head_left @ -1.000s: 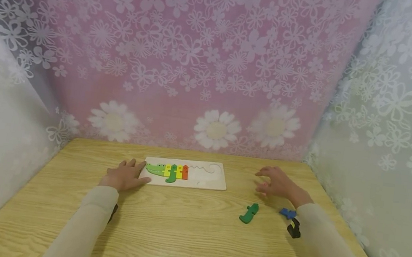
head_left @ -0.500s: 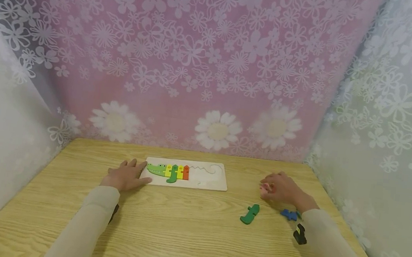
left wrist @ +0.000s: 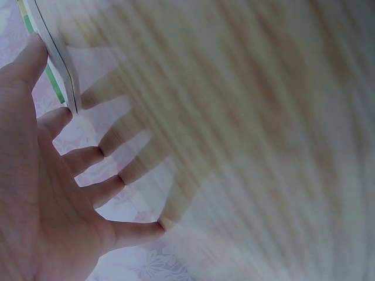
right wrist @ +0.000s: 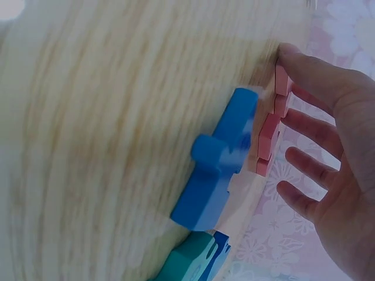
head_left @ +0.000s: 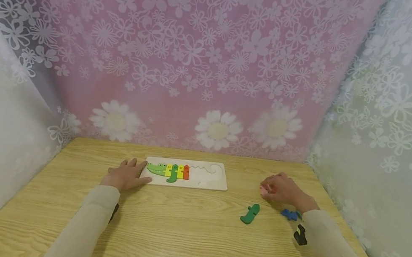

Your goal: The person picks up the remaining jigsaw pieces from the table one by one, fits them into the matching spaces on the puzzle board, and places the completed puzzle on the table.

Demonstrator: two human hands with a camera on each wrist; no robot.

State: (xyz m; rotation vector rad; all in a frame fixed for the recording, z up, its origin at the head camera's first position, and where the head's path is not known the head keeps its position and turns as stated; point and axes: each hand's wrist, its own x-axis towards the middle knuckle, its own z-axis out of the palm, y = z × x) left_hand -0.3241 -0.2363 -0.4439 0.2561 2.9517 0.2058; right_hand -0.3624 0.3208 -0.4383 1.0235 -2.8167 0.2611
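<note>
Left hand: the left hand (head_left: 124,177) lies spread at the board's left end, its fingers extended and grasping nothing; the thumb rests on the near corner and the index finger touches the left edge, while the other fingertips meet the table.
Board: the pale wooden board (head_left: 209,183) lies flat on the table, left of the middle between the hands.
Crocodile: the green head (head_left: 156,169) sits at the board's left, followed by a yellow piece (head_left: 168,170), a green leg piece (head_left: 173,174), a second yellow piece (head_left: 180,171) and a red piece (head_left: 186,173); a zigzag line and a curl run on to the right.
Right hand: the right hand (head_left: 284,189) grasps the pink piece (right wrist: 269,136) between thumb and fingers, well right of the board; whether the piece is off the table, I cannot tell.
Dark green piece: the dark green piece (head_left: 249,214) lies on the table, nearer the person than the pink one.
Under the right wrist: a blue piece (right wrist: 214,167) lies near a teal piece (right wrist: 184,260), with a second blue piece (right wrist: 218,253) just beside the teal.
Surroundings: a wood-grain table (head_left: 194,233) stands against a pink flowered cloth (head_left: 186,67); both arms wear cream sleeves (head_left: 78,224).
</note>
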